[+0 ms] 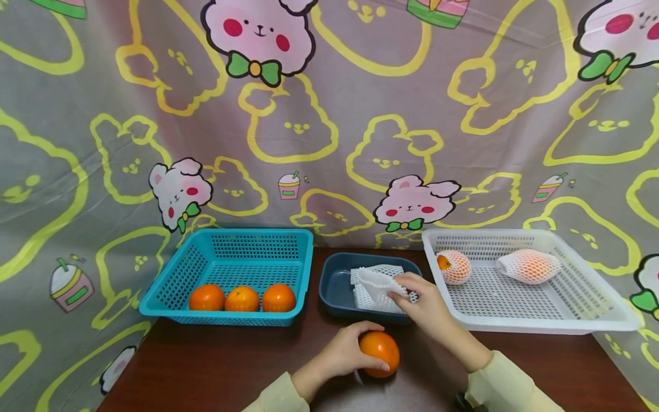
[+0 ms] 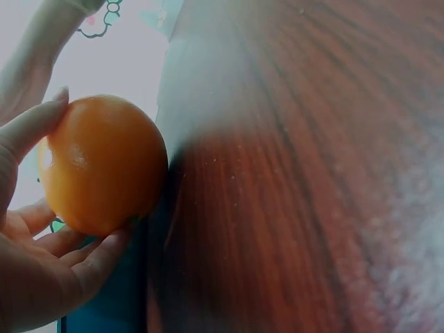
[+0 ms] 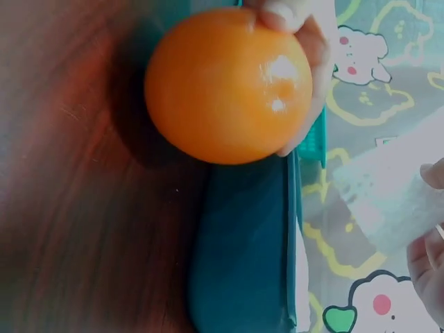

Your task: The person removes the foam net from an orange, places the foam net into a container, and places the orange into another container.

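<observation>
My left hand (image 1: 346, 353) grips an orange (image 1: 380, 354) low over the front middle of the table, fingers and thumb around its sides. The left wrist view shows the thumb on one side of the orange (image 2: 104, 165) and the fingers on the other. My right hand (image 1: 423, 300) pinches a white foam net sleeve (image 1: 380, 284) between thumb and fingers, raised over the dark blue tray (image 1: 333, 308). More white foam netting (image 1: 393, 269) lies in that tray beneath it. In the right wrist view the sleeve (image 3: 388, 191) hangs flat from the fingers.
At the left stands a turquoise basket (image 1: 226, 318) with three oranges (image 1: 242, 298) along its near side. A white basket (image 1: 520, 325) at the right bears two fruits in foam nets (image 1: 532, 266). Behind everything hangs a patterned cloth (image 1: 329, 131). The brown tabletop (image 1: 206, 366) extends in front.
</observation>
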### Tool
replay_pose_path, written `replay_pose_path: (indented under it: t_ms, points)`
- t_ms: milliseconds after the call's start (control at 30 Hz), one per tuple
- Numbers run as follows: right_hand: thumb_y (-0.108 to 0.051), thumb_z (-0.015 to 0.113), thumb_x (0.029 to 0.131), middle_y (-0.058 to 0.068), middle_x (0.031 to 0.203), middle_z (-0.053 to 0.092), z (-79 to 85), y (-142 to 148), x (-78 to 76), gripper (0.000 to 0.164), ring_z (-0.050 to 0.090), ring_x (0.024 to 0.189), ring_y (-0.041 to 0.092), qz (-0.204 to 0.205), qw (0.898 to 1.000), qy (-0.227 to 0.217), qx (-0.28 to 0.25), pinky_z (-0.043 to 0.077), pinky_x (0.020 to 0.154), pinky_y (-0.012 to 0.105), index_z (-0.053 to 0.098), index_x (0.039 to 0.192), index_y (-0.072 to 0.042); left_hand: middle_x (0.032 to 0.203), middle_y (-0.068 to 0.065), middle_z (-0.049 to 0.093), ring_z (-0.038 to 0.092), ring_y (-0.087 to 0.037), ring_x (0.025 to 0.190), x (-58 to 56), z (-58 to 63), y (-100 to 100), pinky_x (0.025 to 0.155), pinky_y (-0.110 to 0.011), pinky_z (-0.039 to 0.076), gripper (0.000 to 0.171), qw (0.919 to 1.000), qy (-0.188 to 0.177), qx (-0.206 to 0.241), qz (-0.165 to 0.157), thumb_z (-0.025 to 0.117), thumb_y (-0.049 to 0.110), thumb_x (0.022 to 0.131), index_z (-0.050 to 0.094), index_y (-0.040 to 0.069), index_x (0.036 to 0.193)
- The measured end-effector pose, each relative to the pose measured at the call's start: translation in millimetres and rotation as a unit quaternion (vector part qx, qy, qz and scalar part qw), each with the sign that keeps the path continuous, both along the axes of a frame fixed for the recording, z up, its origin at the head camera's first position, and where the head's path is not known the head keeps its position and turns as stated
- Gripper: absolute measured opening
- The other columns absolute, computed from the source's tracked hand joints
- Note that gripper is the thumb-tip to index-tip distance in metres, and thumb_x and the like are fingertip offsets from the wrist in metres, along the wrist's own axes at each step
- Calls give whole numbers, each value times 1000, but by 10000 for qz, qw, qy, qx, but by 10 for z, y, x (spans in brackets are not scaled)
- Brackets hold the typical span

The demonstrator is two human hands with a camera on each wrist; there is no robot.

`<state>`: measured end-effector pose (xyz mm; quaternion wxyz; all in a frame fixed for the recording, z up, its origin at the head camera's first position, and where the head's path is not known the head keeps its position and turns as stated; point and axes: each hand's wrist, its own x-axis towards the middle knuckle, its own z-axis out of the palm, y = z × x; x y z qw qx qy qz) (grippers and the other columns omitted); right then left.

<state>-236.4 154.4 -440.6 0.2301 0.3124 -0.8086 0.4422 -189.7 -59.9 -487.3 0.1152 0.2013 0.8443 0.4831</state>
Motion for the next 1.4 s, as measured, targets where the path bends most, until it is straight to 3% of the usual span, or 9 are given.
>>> replay_pose_path:
  t_ms: [133,367,667,933,1067,1167,1267,1400]
  points:
    - [10,82,79,0,101,71,-35,-57,-138,31,60,88,16,-169,9990,382,186,53,72,20,79,105,-7,121,8,67,59,-7,99,8,-6,9,87,-29,51,59,10000,-23,41,4,94,27,74,70,16,126]
    - [20,78,72,6,102,70,-128,-213,-323,44,57,93,24,-378,9907,1135,648,52,75,35,80,109,-4,122,10,66,58,-6,98,-4,-6,1,86,-29,51,59,9997,-205,11,-94,93,28,76,69,16,128]
    - [16,79,74,12,102,69,-143,-409,-499,40,57,95,31,-560,9819,1537,951,48,80,47,80,109,-3,122,9,66,58,-6,99,-7,-21,-23,88,-29,51,57,9998,-175,26,-133,93,27,76,69,17,128]
    - [14,74,79,13,104,71,-237,-493,-627,35,60,102,36,-1008,9806,1097,1275,49,88,54,80,109,-2,122,9,66,57,-5,97,-29,-26,-24,87,-28,51,57,9995,-245,63,-211,92,26,77,68,14,128]
    - [13,72,80,13,105,70,-310,-526,-665,36,59,99,35,-1209,9732,936,1715,50,85,52,79,110,-4,121,9,66,58,-6,98,-28,-21,-6,88,-28,51,57,9995,-243,53,-185,92,25,77,69,15,127]
    - [11,75,79,14,107,69,-364,-540,-673,36,60,97,35,-1144,9678,787,2098,52,83,51,80,111,-5,122,9,66,58,-6,98,-25,-16,3,88,-28,51,57,9995,-236,40,-181,92,25,77,69,15,127]
    - [4,80,81,15,111,67,-409,-542,-661,34,59,101,36,-916,9669,302,2362,53,88,52,79,114,-6,123,9,66,58,-6,99,-25,-14,5,88,-28,50,57,9995,-251,39,-194,92,25,77,69,16,128]
    - [-19,82,88,17,120,64,-438,-542,-630,36,59,110,37,-611,9632,-624,2542,49,98,56,76,122,-7,123,9,65,58,-5,99,-29,-16,-7,88,-28,50,57,9994,-256,19,-219,92,25,77,68,16,129]
